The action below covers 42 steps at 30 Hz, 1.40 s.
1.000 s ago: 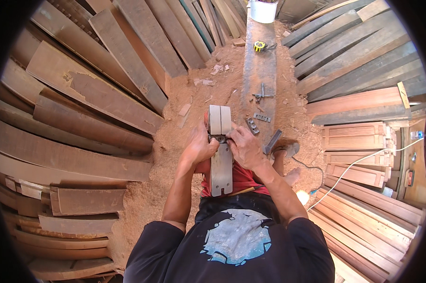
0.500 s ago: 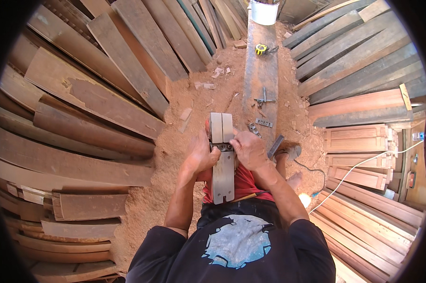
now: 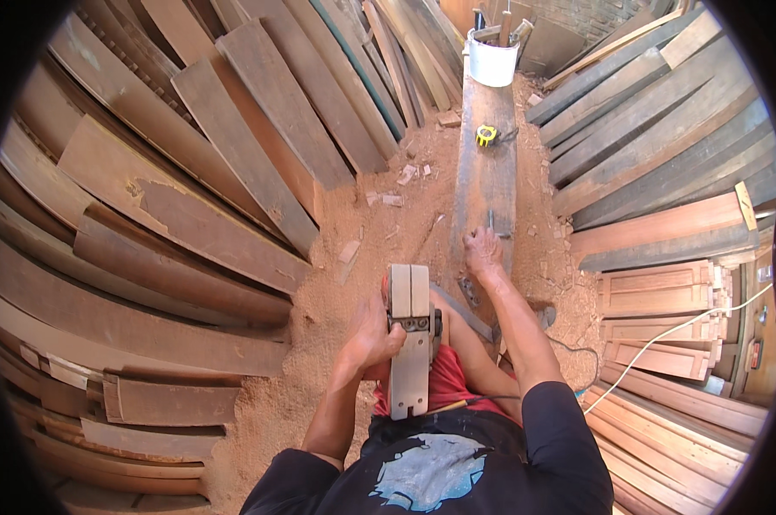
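Note:
An electric hand planer (image 3: 409, 369) rests upside down over my lap, its flat metal sole facing up and the cutter slot across its middle. My left hand (image 3: 371, 336) grips its left side, the thumb near the slot. Out ahead, my right hand (image 3: 483, 252) is over a wooden plank (image 3: 482, 184), fingers curled at the bar of a T-handled wrench (image 3: 491, 219) lying there. Part of that bar is hidden by the fingers. A small dark metal part (image 3: 468, 292) lies beside my right forearm.
Farther along the plank are a yellow tape measure (image 3: 486, 135) and a white bucket (image 3: 493, 64) of tools. Sawdust (image 3: 319, 412) covers the floor. Boards (image 3: 190, 223) lean on the left, more timber (image 3: 663, 146) on the right. A white cable (image 3: 641, 352) runs at right.
My right hand has left the planer and reached forward to the wrench on the plank. My left hand keeps holding the planer. The view has tilted up, showing more of the bucket.

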### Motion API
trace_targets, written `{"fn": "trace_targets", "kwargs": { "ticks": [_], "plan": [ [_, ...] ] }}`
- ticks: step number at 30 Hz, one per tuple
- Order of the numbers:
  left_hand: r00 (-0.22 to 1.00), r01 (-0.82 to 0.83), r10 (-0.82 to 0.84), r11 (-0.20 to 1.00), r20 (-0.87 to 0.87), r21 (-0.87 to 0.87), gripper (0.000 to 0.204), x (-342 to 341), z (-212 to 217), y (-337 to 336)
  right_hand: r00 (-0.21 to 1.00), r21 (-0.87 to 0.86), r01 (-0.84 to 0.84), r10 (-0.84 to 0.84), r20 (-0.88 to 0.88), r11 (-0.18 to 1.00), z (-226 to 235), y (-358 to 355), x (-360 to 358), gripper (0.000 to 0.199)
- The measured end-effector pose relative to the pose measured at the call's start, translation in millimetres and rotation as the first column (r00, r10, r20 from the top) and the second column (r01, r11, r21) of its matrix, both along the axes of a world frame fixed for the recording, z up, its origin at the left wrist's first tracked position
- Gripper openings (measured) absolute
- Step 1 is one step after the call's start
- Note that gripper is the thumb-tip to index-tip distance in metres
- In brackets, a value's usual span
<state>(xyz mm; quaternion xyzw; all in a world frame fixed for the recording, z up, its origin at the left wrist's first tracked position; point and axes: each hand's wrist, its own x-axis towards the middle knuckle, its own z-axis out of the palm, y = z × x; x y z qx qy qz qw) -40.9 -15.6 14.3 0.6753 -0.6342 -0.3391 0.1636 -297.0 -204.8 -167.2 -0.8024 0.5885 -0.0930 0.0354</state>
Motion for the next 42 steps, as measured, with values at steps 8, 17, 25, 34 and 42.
{"fn": "trace_targets", "kwargs": {
  "ticks": [8,17,25,34,42],
  "plan": [
    [1.0,0.008,-0.007,0.999,-0.026,0.039,0.06,-2,7,-7,0.994,-0.055,-0.061,0.066,0.091,0.997,11,10,-1,0.011],
    [0.999,0.02,-0.022,0.999,0.027,0.046,0.066,1,-17,-7,0.672,0.263,0.139,-0.286,0.683,0.955,94,103,-17,0.018],
    [0.997,0.021,-0.03,0.993,-0.077,-0.117,0.064,-2,-36,-2,0.408,0.35,-0.109,-0.279,0.869,0.93,143,175,-26,0.018],
    [0.998,0.025,-0.019,0.993,0.057,-0.113,0.062,-16,-1,6,0.526,0.127,-0.264,0.032,0.85,0.956,179,201,18,0.018],
    [0.996,-0.014,0.02,0.997,0.081,-0.078,0.063,-19,-1,4,0.561,-0.078,-0.26,0.216,0.799,0.962,176,195,39,0.011]
  ]
}}
